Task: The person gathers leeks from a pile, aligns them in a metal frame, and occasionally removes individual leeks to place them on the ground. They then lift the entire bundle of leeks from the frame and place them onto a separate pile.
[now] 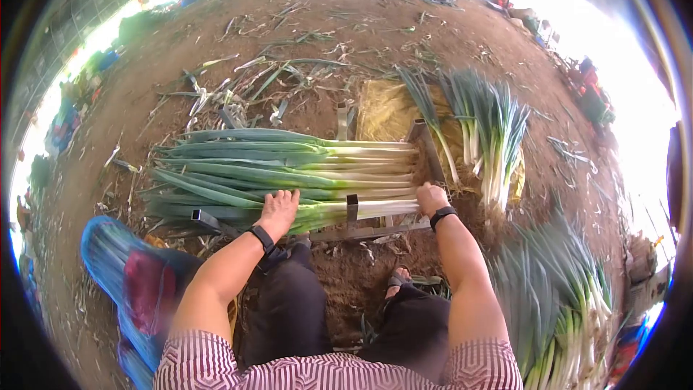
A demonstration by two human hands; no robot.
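Observation:
A thick row of leeks (289, 166) lies in a metal frame (352, 208), green leaves to the left and white stems to the right. My left hand (280, 213) rests on the near leeks where green turns pale, its fingers spread. At the root ends, beside the frame's right side, my right hand (432, 198) has its fingers curled against the nearest stems; its grip is partly hidden. Dark bands circle both wrists.
More leeks (491, 130) lie on a yellow sack (382, 112) beyond the frame. A large leek pile (556, 296) is at the lower right. Blue netting (115, 267) lies at the left. Leaf scraps litter the soil, and my feet are below the frame.

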